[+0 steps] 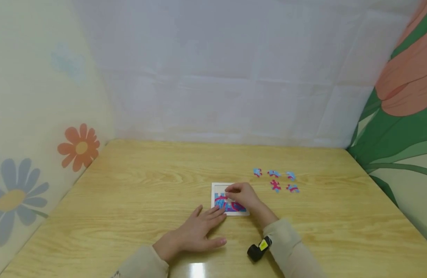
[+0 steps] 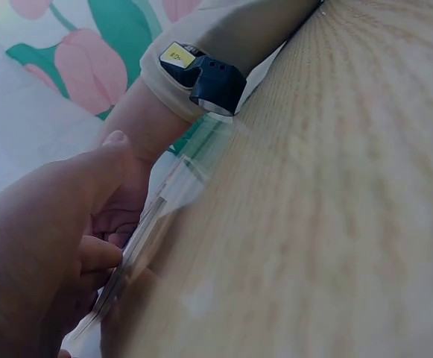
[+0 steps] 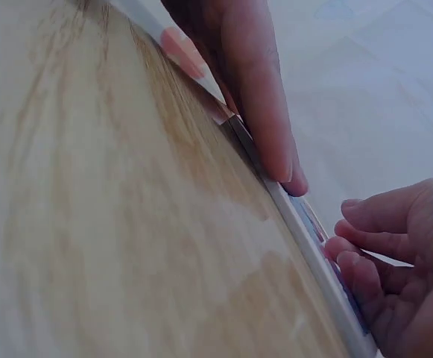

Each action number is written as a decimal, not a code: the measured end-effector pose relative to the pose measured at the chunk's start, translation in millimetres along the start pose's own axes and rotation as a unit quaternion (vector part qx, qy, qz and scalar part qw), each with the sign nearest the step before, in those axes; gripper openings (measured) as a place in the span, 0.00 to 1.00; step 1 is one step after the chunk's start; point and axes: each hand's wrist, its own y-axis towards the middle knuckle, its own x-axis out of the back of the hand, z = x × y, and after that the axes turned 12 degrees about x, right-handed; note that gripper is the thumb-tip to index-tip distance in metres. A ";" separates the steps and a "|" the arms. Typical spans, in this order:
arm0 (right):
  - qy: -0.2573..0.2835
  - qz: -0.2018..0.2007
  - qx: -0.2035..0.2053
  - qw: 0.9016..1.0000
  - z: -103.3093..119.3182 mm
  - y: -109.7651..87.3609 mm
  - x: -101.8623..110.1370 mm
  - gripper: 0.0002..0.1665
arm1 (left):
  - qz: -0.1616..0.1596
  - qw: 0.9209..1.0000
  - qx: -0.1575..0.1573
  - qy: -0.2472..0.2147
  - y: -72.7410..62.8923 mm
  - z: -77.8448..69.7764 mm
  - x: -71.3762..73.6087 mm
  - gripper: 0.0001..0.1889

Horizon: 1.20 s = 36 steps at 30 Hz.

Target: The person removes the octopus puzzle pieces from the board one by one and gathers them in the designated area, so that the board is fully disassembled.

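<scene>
A small square jigsaw puzzle (image 1: 222, 202) in blue, pink and purple lies in a white-rimmed tray (image 1: 213, 188), its upper part bare of pieces. My left hand (image 1: 199, 231) is spread flat, fingertips resting on the tray's lower left, thumb out to the side. From the right, my right hand (image 1: 244, 195) reaches over the tray with curled fingers, thumb and forefinger pinching a puzzle piece that the fingers mostly hide. In the right wrist view, the fingertips of the right hand (image 3: 406, 261) are right at the puzzle's surface.
Several loose pieces lie right of the tray and farther back, among them a pink one (image 1: 275, 185) and a blue-pink one (image 1: 292, 188). A black wrist camera (image 1: 258, 250) sits on the right sleeve. A white cloth (image 1: 227, 77) hangs behind the wooden table (image 1: 147, 173).
</scene>
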 end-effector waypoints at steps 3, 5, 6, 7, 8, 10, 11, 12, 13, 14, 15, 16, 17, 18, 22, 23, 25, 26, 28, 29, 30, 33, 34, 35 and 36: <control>-0.016 0.010 -0.004 1.000 1.0 -0.7 -0.6 0.10 | 0.000 1.000 0.000 -0.001 -0.2 -0.4 0.3 0.37; -0.024 0.019 -0.001 1.000 1.5 -1.4 -0.9 0.11 | -0.001 1.000 -0.002 -0.001 -0.1 -0.4 0.3 0.37; -0.031 0.023 0.001 0.999 1.8 -1.6 -1.0 0.11 | -0.001 1.000 -0.002 -0.001 -0.1 -0.4 0.3 0.37; -0.037 0.026 0.001 0.999 2.3 -1.8 -1.2 0.12 | 0.000 1.000 -0.001 -0.002 -0.1 -0.3 0.3 0.37; -0.045 0.030 0.005 0.998 2.4 -2.0 -1.4 0.12 | 0.000 1.000 -0.001 -0.001 -0.1 -0.2 0.2 0.37; -0.060 0.035 0.015 0.997 2.7 -2.1 -2.0 0.12 | 0.002 1.000 0.000 -0.001 0.0 0.1 0.0 0.37; -0.066 0.035 0.016 0.997 3.0 -2.0 -2.4 0.12 | 0.004 1.000 0.001 -0.002 -0.1 0.2 -0.1 0.37; -0.074 0.036 0.017 0.996 3.1 -1.9 -2.9 0.11 | 0.005 1.000 0.002 -0.002 -0.2 0.2 -0.2 0.37; -0.080 0.037 0.018 0.996 3.4 -1.9 -3.4 0.11 | 0.005 1.000 0.003 -0.003 -0.2 0.3 -0.3 0.37; -0.086 0.037 0.022 0.995 3.2 -1.7 -3.9 0.11 | 0.005 1.000 0.004 -0.003 -0.3 0.3 -0.5 0.37; -0.090 0.036 0.021 0.995 3.4 -1.6 -4.4 0.10 | 0.005 1.000 0.005 -0.003 -0.4 0.3 -0.6 0.37; -0.093 0.035 0.021 0.995 3.8 -1.6 -4.9 0.10 | 0.005 1.000 0.006 -0.003 -0.5 0.3 -0.7 0.37; -0.095 0.036 0.022 0.995 4.0 -1.5 -5.2 0.10 | 0.005 1.000 0.007 -0.002 -0.6 0.3 -0.9 0.37; -0.095 0.035 0.023 0.995 4.0 -1.4 -5.5 0.09 | 0.004 1.000 0.008 -0.001 -0.6 0.2 -1.1 0.38; -0.084 0.032 0.024 0.996 4.9 -1.5 -6.0 0.08 | -0.001 1.000 0.010 0.007 -0.3 -0.6 -1.5 0.38; -0.077 0.029 0.021 0.996 5.3 -1.5 -6.1 0.08 | -0.004 1.000 0.009 0.009 -0.2 -0.8 -1.6 0.38; -0.070 0.024 0.017 0.997 6.3 -1.8 -6.2 0.07 | -0.007 1.000 0.009 0.012 0.1 -1.2 -1.7 0.38; -0.065 0.019 0.013 0.998 7.0 -1.9 -6.4 0.07 | -0.007 1.000 0.009 0.013 0.1 -1.4 -1.8 0.38; -0.061 0.014 0.008 0.998 7.9 -2.3 -6.7 0.07 | -0.006 1.000 0.010 0.014 -0.1 -1.7 -1.8 0.38; -0.059 0.011 0.011 0.998 8.1 -2.6 -6.7 0.07 | -0.006 1.000 0.010 0.014 -0.2 -1.8 -1.9 0.38; -0.055 0.008 0.010 0.998 8.2 -2.8 -6.9 0.07 | -0.004 1.000 0.011 0.014 -0.4 -1.9 -1.9 0.38; -0.045 0.000 0.015 0.999 7.8 -3.0 -7.0 0.07 | -0.005 1.000 0.012 0.016 -0.6 -2.2 -1.8 0.38; -0.042 -0.004 0.019 0.999 7.5 -2.9 -7.0 0.07 | -0.005 1.000 0.012 0.016 -0.4 -2.2 -1.7 0.38; -0.038 -0.007 0.022 0.999 7.4 -2.8 -7.0 0.07 | -0.006 1.000 0.012 0.017 -0.3 -2.2 -1.6 0.38; -0.035 -0.009 0.023 0.999 7.3 -2.6 -7.1 0.07 | -0.007 1.000 0.012 0.017 -0.2 -2.2 -1.5 0.38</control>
